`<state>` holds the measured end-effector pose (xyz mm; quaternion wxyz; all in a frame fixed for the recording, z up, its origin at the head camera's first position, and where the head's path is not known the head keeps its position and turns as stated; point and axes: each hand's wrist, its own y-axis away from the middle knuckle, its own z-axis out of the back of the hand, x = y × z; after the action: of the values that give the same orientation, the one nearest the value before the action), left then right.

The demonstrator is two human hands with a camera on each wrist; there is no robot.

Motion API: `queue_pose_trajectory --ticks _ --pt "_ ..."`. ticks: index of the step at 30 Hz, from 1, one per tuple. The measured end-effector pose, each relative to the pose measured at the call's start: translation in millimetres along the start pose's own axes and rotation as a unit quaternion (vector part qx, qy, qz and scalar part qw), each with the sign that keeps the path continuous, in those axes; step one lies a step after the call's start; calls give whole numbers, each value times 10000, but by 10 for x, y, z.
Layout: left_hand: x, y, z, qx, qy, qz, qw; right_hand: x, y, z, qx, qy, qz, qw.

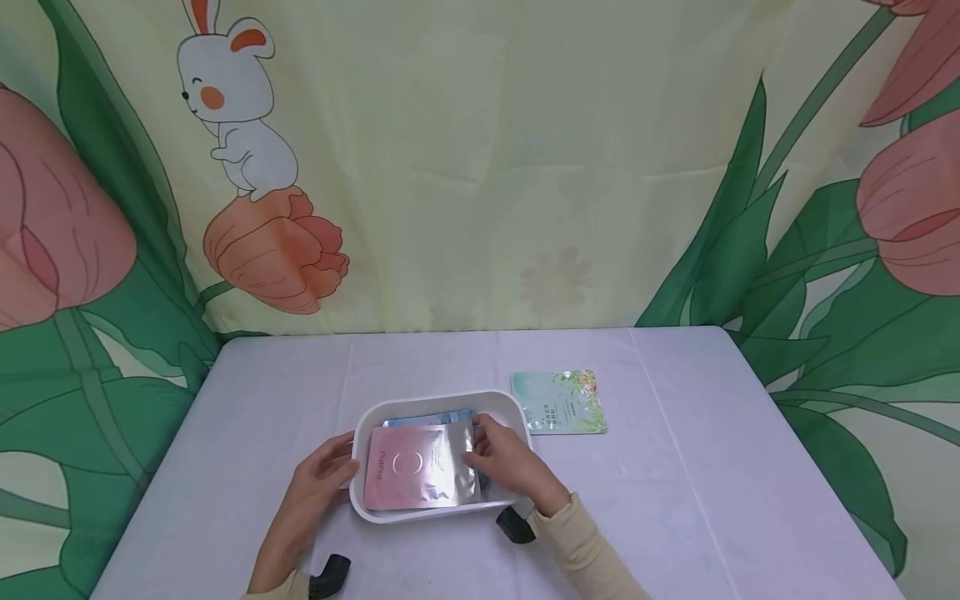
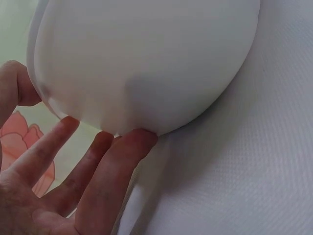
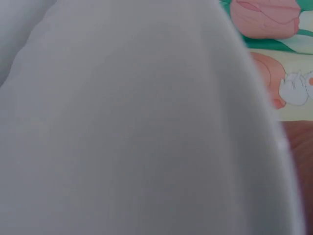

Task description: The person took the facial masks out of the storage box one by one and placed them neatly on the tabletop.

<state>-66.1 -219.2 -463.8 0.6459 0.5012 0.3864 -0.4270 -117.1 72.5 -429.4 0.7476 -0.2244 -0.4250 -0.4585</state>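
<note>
A white tray (image 1: 420,517) stands near the middle of the table's front, holding flat packets. On top lies a pink-and-silver foil sachet (image 1: 422,468) marked PMPM, with a blue packet (image 1: 431,419) partly covered behind it. My right hand (image 1: 510,458) reaches over the tray's right rim and pinches the sachet's silver end, the thumb on its upper face. At the left end my left hand (image 1: 318,479) holds the tray; its thumb is at the rim and its fingertips (image 2: 144,137) touch the outer wall. The right wrist view shows a blurred white surface across most of it.
A green packet with a flower print (image 1: 558,402) lies on the table just right of the tray. White cloth (image 1: 660,500) covers the table. Behind it hangs a curtain (image 1: 465,167) printed with a rabbit and tulips. Black wrist straps (image 1: 330,577) show at both sleeves.
</note>
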Motion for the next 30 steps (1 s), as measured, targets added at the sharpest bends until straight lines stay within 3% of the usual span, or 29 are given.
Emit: queue_pose_trajectory --ticks 12,19,30 --pt "10 18 7 -44 -16 -47 10000 19 7 -54 296 162 242 9991" --pt "7 12 3 -37 -38 -23 10000 15 16 -45 90 196 361 9991" --pt "3 9 8 14 14 6 10000 20 51 22 -210 -239 378 9988"
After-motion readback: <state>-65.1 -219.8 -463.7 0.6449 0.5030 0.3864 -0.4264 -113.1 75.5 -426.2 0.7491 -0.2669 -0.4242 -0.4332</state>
